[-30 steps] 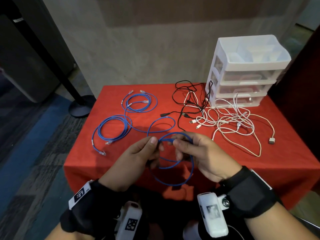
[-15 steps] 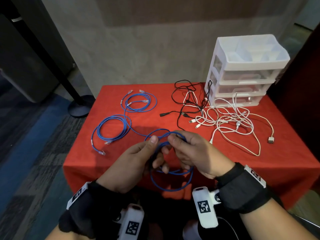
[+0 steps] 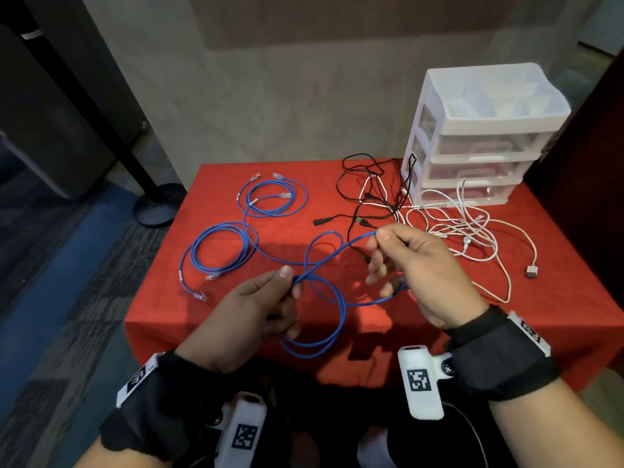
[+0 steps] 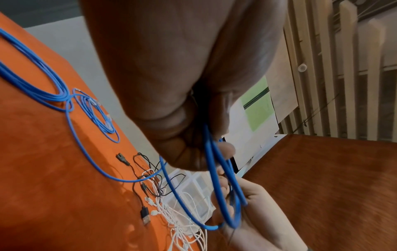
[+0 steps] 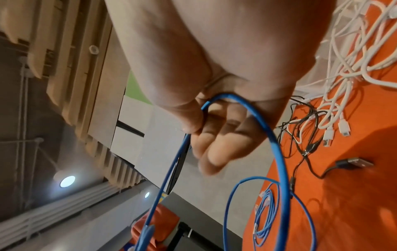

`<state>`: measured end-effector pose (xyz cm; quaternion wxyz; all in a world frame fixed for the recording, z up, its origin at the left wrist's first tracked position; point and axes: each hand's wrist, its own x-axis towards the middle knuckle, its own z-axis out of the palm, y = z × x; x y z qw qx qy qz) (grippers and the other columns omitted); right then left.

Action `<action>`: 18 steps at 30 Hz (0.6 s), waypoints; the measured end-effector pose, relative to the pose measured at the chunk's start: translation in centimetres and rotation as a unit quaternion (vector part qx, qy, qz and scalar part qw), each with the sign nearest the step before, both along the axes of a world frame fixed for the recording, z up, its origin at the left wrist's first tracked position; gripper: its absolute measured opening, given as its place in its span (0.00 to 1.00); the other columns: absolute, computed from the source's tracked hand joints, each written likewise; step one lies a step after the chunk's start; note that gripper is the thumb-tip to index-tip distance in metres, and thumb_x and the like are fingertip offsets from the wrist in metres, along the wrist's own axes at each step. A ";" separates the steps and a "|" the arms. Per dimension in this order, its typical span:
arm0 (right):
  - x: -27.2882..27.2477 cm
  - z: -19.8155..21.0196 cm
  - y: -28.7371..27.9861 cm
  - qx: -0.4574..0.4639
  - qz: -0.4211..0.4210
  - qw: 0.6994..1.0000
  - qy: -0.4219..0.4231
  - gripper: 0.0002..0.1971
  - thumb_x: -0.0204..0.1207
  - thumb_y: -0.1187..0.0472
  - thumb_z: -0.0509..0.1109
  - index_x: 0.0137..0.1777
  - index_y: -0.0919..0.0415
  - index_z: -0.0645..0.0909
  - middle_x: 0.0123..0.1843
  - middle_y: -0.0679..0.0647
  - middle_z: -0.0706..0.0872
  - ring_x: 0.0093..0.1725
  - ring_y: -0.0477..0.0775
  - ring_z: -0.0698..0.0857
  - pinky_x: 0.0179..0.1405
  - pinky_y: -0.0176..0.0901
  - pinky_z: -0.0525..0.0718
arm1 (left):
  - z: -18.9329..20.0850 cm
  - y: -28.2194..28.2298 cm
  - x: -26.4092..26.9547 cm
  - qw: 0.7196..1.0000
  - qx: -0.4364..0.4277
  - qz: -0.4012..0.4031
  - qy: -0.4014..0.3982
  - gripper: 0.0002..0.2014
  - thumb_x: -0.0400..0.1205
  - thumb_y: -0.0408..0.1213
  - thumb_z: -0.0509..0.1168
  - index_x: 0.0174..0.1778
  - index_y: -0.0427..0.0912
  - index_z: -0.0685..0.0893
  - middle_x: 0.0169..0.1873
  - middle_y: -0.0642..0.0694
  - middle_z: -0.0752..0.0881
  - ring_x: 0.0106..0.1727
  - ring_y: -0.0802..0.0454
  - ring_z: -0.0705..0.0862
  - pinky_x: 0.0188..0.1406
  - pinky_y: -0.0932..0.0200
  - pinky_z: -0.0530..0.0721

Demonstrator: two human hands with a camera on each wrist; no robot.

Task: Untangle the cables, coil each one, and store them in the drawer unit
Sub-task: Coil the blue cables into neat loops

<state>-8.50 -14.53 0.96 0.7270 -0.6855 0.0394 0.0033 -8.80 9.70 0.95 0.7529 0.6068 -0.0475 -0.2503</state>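
A blue network cable (image 3: 339,300) hangs in loops between my hands over the table's front edge. My left hand (image 3: 270,298) pinches the gathered loops (image 4: 211,158) between thumb and fingers. My right hand (image 3: 405,255), further right and higher, pinches a stretch of the same cable (image 5: 214,100) between thumb and forefinger. Its other fingers are spread loosely. The cable's free part runs back across the red tablecloth (image 3: 216,315) to two blue coils (image 3: 223,251), (image 3: 273,197). The white drawer unit (image 3: 479,140) stands at the back right, its drawers closed.
A tangle of black cables (image 3: 368,201) and white cables (image 3: 462,231) lies in front of the drawer unit, with a white plug (image 3: 531,271) at the right. A black stand base (image 3: 157,204) sits on the floor left of the table.
My hands, close together a second ago, have drawn apart. The right hand moved up and right, pulling out a length of blue cable; the left hand keeps the loops.
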 end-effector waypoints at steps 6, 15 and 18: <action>0.6 -1.0 -0.6 -0.017 -0.084 0.996 -0.016 0.13 0.88 0.57 0.66 0.43 0.57 0.87 0.27 0.54 0.72 0.22 0.51 0.69 0.19 0.36 0.64 | 0.2 -0.3 -0.3 1.000 -0.007 -0.020 0.018 0.16 0.90 0.44 0.55 0.44 0.36 0.78 0.26 0.48 0.58 0.26 0.51 0.55 0.29 0.58 0.76; -1.1 -3.4 -0.2 -0.187 0.036 0.981 -0.034 0.08 0.85 0.61 0.72 0.45 0.57 0.90 0.35 0.44 0.88 0.36 0.44 0.83 0.41 0.35 0.80 | -1.1 0.1 0.7 0.982 -0.086 0.164 0.046 0.13 0.91 0.47 0.55 0.44 0.46 0.76 0.28 0.52 0.58 0.26 0.58 0.59 0.32 0.63 0.80; -1.3 -4.5 2.4 -0.062 -0.032 0.997 -0.013 0.10 0.86 0.66 0.68 0.45 0.62 0.88 0.34 0.54 0.88 0.36 0.51 0.88 0.41 0.44 0.89 | -2.8 -1.4 0.3 0.971 -0.100 0.188 0.112 0.13 0.90 0.50 0.56 0.42 0.50 0.76 0.29 0.53 0.69 0.28 0.59 0.72 0.35 0.60 0.84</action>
